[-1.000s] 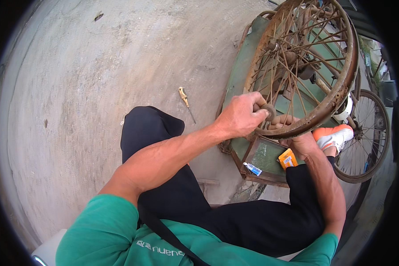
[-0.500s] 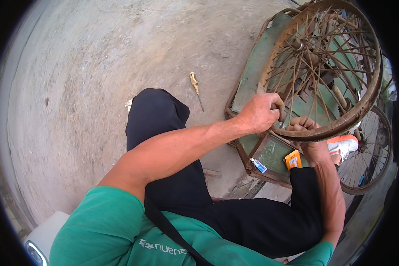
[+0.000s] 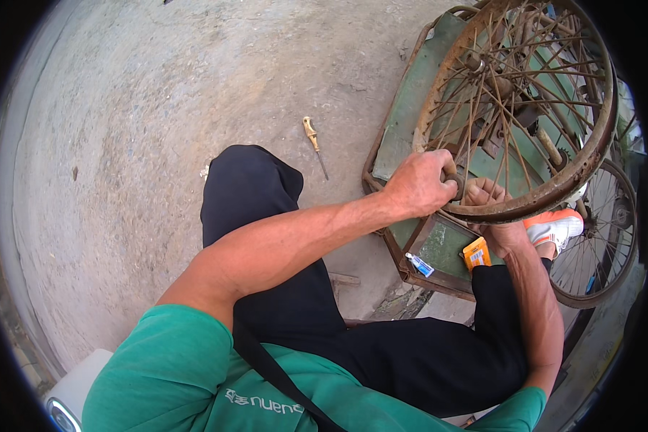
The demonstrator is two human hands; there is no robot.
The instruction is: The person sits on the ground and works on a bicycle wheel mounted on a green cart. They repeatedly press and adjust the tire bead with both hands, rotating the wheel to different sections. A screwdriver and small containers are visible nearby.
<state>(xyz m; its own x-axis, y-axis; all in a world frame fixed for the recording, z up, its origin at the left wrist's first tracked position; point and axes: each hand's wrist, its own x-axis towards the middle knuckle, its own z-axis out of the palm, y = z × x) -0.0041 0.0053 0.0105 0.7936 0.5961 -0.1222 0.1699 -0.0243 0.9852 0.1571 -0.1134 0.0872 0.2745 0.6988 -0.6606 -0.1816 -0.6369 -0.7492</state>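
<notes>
downward fisheye view from the head

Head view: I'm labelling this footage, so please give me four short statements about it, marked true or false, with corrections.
1. The left hand holds a small dark round piece. True.
2. The right hand grips the yellow-handled tool. False: the tool lies on the ground, and the right hand is at the rusty rim.
3. The orange packet lies to the right of the blue-and-white tube. True.
4. The shoe is plain black. False: the shoe is white and orange.
</notes>
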